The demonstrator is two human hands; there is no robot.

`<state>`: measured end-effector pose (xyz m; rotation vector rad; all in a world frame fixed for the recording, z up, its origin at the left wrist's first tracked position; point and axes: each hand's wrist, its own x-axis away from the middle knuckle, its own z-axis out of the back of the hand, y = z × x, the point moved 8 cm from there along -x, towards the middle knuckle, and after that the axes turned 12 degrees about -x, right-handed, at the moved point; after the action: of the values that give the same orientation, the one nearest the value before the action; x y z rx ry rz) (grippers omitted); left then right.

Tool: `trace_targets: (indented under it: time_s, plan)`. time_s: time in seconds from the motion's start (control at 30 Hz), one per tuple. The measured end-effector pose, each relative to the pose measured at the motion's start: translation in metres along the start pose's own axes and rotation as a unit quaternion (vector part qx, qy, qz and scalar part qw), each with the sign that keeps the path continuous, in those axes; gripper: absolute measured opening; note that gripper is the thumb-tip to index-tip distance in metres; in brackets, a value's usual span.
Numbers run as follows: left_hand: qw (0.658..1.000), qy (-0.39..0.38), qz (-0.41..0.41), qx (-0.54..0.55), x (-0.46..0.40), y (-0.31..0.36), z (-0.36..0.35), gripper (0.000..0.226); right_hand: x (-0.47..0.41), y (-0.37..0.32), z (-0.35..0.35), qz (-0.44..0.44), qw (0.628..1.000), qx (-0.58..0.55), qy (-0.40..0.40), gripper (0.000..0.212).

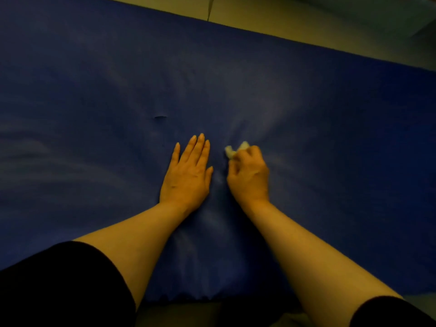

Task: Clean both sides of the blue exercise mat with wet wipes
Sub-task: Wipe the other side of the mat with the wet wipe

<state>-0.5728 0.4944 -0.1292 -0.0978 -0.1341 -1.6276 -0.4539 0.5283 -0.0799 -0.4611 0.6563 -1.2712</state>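
Blue exercise mat [94, 79]: laid flat on the floor, filling most of the view, its scalloped near edge seen between the forearms; pale streaks are seen across its surface; a small dark nick [160, 117] is noted left of centre. Wet wipe [232, 151]: white, crumpled, pinched in the curled fingers of the right hand [249, 177] and held against the mat at centre. Left hand [188, 173]: laid palm down on the mat just left of the right hand, fingers straight, nothing grasped. Black sleeves [59, 284]: seen at both near corners. Pale floor [306, 20]: seen beyond the far edge.
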Motion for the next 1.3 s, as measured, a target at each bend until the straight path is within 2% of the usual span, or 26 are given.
trace_targets:
  time_s: [0.07, 0.1, 0.17, 0.27, 0.3, 0.33, 0.4, 0.47, 0.53, 0.6, 0.77, 0.83, 0.9, 1.0, 1.1, 1.2, 1.3]
  plan:
    - [1.000, 0.011, 0.004, -0.009, 0.000, 0.000, 0.000, 0.064, -0.003, -0.008, -0.012, 0.034, 0.998, -0.015, -0.060, 0.019]
    - [1.000, 0.015, 0.004, -0.010, 0.000, 0.000, 0.000, 0.063, -0.009, -0.002, -0.008, 0.028, 0.998, -0.007, -0.057, 0.022]
    - [1.000, 0.018, 0.002, -0.006, 0.000, 0.000, -0.002, 0.061, -0.021, 0.027, 0.012, -0.015, 1.000, 0.027, -0.005, 0.026]
    - [0.999, 0.030, 0.010, -0.010, 0.000, -0.001, -0.002, 0.060, -0.034, 0.076, 0.044, -0.135, 0.986, 0.064, 0.071, 0.020]
    - [0.999, 0.034, 0.012, -0.011, 0.000, -0.001, -0.002, 0.061, -0.034, 0.078, 0.046, -0.151, 0.982, 0.073, 0.083, 0.018]
    - [0.999, 0.036, 0.012, -0.011, 0.000, -0.001, -0.003, 0.062, -0.034, 0.070, 0.043, -0.146, 0.983, 0.072, 0.087, 0.016]
    - [0.999, 0.046, 0.013, -0.008, 0.000, -0.002, -0.004, 0.061, -0.032, 0.037, 0.022, -0.068, 0.994, 0.048, 0.076, 0.013]
    - [0.999, 0.050, 0.013, -0.006, 0.000, -0.001, -0.003, 0.060, -0.026, 0.005, -0.005, 0.023, 0.999, 0.024, 0.018, 0.017]
    - [0.999, 0.051, 0.010, -0.009, 0.000, 0.000, -0.003, 0.060, -0.025, -0.005, -0.021, 0.058, 0.997, 0.001, -0.048, 0.023]
    - [0.998, 0.056, 0.010, -0.010, 0.000, 0.000, -0.003, 0.060, -0.035, 0.006, -0.014, 0.044, 0.998, 0.006, -0.046, 0.029]
    - [0.998, 0.061, 0.016, -0.012, 0.000, -0.001, -0.003, 0.060, -0.057, 0.061, 0.030, -0.098, 0.991, 0.041, 0.081, 0.026]
    - [0.998, 0.065, 0.017, -0.012, 0.000, -0.001, -0.003, 0.059, -0.057, 0.049, 0.023, -0.086, 0.990, 0.049, 0.102, 0.035]
    - [0.997, 0.072, 0.016, -0.012, 0.001, -0.001, -0.002, 0.059, -0.054, 0.018, 0.000, -0.014, 0.997, 0.033, 0.069, 0.036]
    - [0.997, 0.080, 0.015, -0.008, 0.001, 0.000, -0.001, 0.058, -0.051, -0.007, -0.032, 0.057, 0.997, 0.004, -0.043, 0.018]
    - [0.997, 0.078, 0.019, -0.012, 0.002, 0.000, -0.002, 0.058, -0.068, 0.016, -0.018, 0.022, 0.999, 0.039, -0.018, 0.025]
    - [0.997, 0.074, 0.020, -0.011, 0.001, -0.001, -0.003, 0.058, -0.082, 0.048, 0.006, -0.083, 0.994, 0.059, 0.046, 0.021]
    - [0.997, 0.075, 0.021, -0.006, 0.001, -0.002, -0.002, 0.058, -0.082, 0.053, 0.008, -0.171, 0.978, 0.056, 0.102, 0.018]
